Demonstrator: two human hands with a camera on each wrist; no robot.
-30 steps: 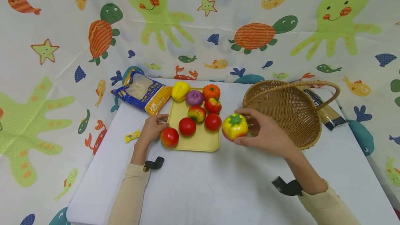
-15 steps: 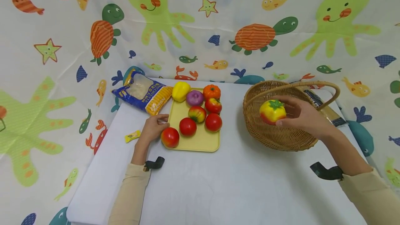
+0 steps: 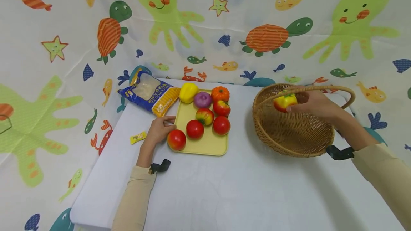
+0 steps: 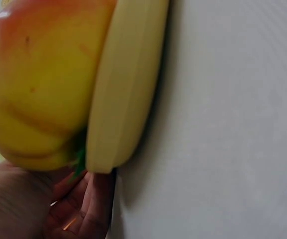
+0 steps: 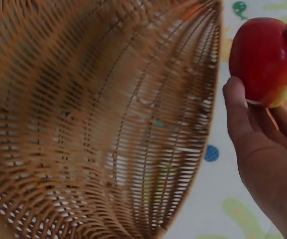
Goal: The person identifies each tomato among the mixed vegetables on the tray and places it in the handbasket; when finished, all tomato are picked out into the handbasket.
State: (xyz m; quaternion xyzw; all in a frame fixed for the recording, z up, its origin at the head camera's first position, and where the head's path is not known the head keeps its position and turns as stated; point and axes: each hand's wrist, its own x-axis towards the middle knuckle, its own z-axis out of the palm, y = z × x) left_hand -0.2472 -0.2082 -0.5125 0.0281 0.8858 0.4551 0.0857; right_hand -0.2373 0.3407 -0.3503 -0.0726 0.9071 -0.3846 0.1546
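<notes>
My right hand (image 3: 313, 104) holds a toy fruit (image 3: 285, 102), red and yellow with a green top, over the back part of the wicker basket (image 3: 298, 149), under its handle. In the right wrist view, thumb and fingers grip the same fruit (image 5: 262, 59), with the basket (image 5: 98, 124) beside it. My left hand (image 3: 158, 130) pinches the left rim of the yellow tray (image 3: 205, 149). The left wrist view shows that hand (image 4: 73, 204) at the tray's edge (image 4: 126, 84), partly hidden behind a red-and-yellow fruit (image 4: 44, 84).
On the tray are a yellow pepper (image 3: 188, 92), a purple onion (image 3: 202, 100), a small orange pumpkin (image 3: 220, 94) and several red fruits, one red fruit (image 3: 176, 139) at its front left corner. A blue pasta bag (image 3: 149, 92) and a small yellow packet (image 3: 138, 137) lie to the left.
My right hand has carried the fruit from beside the tray to the right and back, over the basket. The left hand has stayed at the tray rim.
</notes>
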